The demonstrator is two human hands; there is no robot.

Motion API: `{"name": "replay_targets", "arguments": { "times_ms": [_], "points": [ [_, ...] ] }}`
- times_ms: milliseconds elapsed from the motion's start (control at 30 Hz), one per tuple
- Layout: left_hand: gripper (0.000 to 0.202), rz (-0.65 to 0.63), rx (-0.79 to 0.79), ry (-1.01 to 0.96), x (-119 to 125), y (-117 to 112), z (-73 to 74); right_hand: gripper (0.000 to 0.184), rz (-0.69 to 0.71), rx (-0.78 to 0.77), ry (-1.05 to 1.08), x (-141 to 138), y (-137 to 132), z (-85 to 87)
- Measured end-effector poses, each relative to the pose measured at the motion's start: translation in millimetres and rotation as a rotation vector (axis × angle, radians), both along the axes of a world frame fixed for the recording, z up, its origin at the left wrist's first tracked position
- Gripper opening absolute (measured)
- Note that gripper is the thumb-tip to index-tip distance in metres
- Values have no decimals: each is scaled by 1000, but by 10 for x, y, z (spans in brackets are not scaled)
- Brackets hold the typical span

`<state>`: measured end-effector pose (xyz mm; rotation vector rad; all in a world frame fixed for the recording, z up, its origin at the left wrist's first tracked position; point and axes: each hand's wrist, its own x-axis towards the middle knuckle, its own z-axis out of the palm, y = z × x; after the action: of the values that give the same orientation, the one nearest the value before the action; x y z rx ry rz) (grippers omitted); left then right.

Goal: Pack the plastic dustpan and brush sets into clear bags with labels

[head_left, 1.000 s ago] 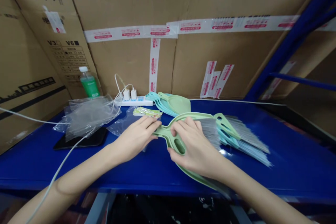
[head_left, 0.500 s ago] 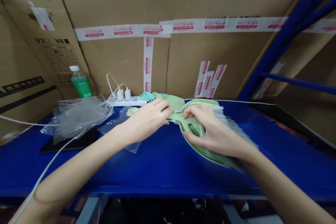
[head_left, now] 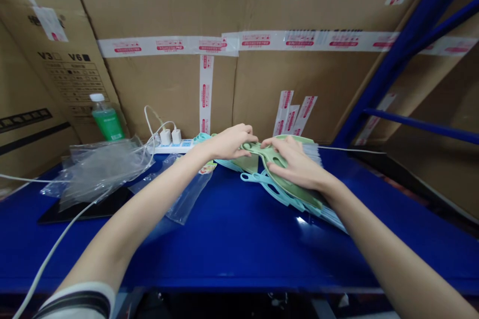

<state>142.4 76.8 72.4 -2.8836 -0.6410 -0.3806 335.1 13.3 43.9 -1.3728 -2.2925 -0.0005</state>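
Observation:
A green hand brush (head_left: 276, 160), with a looped handle and pale bristles, lies tilted over a light blue hand brush (head_left: 275, 190). My right hand (head_left: 295, 162) grips the green brush by its head, thumb on the near side and fingers on top. At the handle end, my left hand (head_left: 234, 142) has its fingers bent and pinched on the green handle. Behind and below the left hand are more green and light blue plastic pieces, partly hidden. Another green brush's edge (head_left: 299, 138) shows behind my right hand.
Clear plastic bags (head_left: 101, 167) lie at the left on a black flat object (head_left: 84, 204). Another clear bag (head_left: 189, 194) lies under my left forearm. A power strip (head_left: 179, 147) with white chargers and a green-labelled bottle (head_left: 108, 117) stand by the cardboard wall (head_left: 157, 5).
The green brush has shifted, and the light blue brush beneath it now shows. My left hand has moved slightly up and right along the handle. The view has turned slightly right.

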Motion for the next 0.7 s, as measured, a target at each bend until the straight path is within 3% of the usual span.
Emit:
{"name": "replay_targets", "arguments": {
  "times_ms": [300,500,700],
  "points": [
    [25,-18,-32,-85,-63,206,-98,43,-77,60,1,-113,96,-45],
    [24,-74,-96,-123,-143,259,-151,51,-23,53,13,-108,129,-73],
    [24,-91,-92,-105,-61,294,-135,51,-16,56,-56,-35,127,-45]
  ]
}}
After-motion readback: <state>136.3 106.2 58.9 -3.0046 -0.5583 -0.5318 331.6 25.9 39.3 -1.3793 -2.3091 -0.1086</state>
